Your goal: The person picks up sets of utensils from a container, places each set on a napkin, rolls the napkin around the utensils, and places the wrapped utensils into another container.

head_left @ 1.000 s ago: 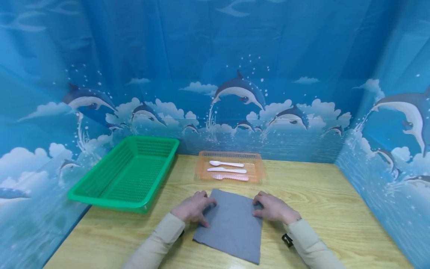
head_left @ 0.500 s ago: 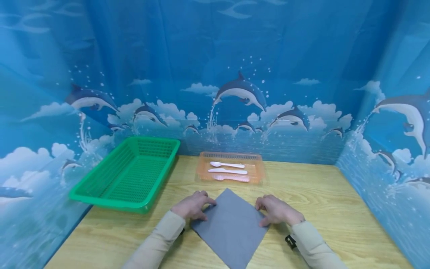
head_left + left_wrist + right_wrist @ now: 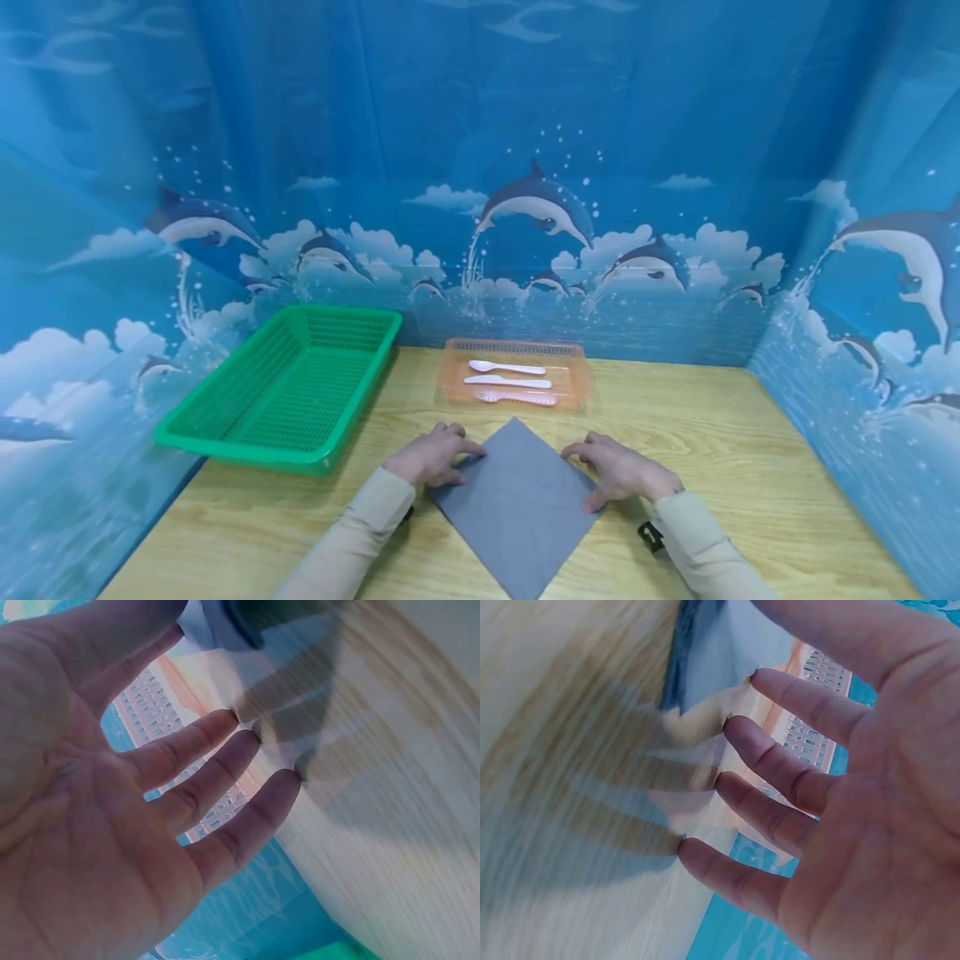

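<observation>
A flat grey cloth (image 3: 517, 508) lies on the wooden table in a diamond pose, one corner pointing away from me. My left hand (image 3: 429, 457) rests at its left side, thumb and index finger touching the upper left edge. On the other side my right hand (image 3: 621, 469) has its thumb on the right corner and its index fingertip by the upper right edge. In both wrist views the remaining fingers of the left hand (image 3: 112, 802) and the right hand (image 3: 855, 795) are spread, with their tips on the tabletop. Only part of the cloth (image 3: 720, 652) shows there.
Beyond the cloth sits a clear orange tray (image 3: 453, 383) with a white spoon (image 3: 510, 367), knife (image 3: 510, 382) and fork (image 3: 517, 398) lined up. A green plastic basket (image 3: 322, 458) stands at the back left. Blue dolphin-print sheets (image 3: 420, 100) wall in the table (image 3: 720, 433).
The cloth has turned from nearly square-on to a diamond pose, mostly in the first half second. My right hand has shifted slightly along its edge; the left hand has barely moved.
</observation>
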Tool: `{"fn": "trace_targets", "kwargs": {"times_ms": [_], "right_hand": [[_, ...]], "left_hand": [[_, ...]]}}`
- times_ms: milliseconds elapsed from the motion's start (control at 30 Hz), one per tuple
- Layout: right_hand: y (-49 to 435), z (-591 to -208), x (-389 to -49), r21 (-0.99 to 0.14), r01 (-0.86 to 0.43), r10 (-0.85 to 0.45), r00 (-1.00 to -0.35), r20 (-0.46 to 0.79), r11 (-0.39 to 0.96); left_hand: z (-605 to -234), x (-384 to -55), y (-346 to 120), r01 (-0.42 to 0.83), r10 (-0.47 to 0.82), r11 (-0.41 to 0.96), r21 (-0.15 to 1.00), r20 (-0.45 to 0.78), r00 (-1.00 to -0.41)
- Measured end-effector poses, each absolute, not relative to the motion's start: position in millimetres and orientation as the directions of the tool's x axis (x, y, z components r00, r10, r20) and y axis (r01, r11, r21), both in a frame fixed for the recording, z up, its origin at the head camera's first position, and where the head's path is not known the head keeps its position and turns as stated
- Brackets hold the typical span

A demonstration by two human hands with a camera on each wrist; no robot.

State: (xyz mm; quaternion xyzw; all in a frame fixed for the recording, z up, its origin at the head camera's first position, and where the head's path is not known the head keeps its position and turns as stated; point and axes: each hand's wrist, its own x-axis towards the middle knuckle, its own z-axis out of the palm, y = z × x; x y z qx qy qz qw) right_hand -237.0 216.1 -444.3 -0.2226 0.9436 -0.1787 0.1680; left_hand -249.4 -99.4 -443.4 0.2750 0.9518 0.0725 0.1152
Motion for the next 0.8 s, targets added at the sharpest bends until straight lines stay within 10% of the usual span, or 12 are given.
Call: {"fn": "trace_targets", "kwargs": {"times_ms": [800], "right_hand": [[204.5, -441.8, -253.9, -0.464, -0.338, -0.448, -0.882, -0.148, 0.819]], "left_hand": [[-447.7, -281.7, -109.2, 0.486, 0.547, 0.782, 0.392, -0.057, -0.835]]}}
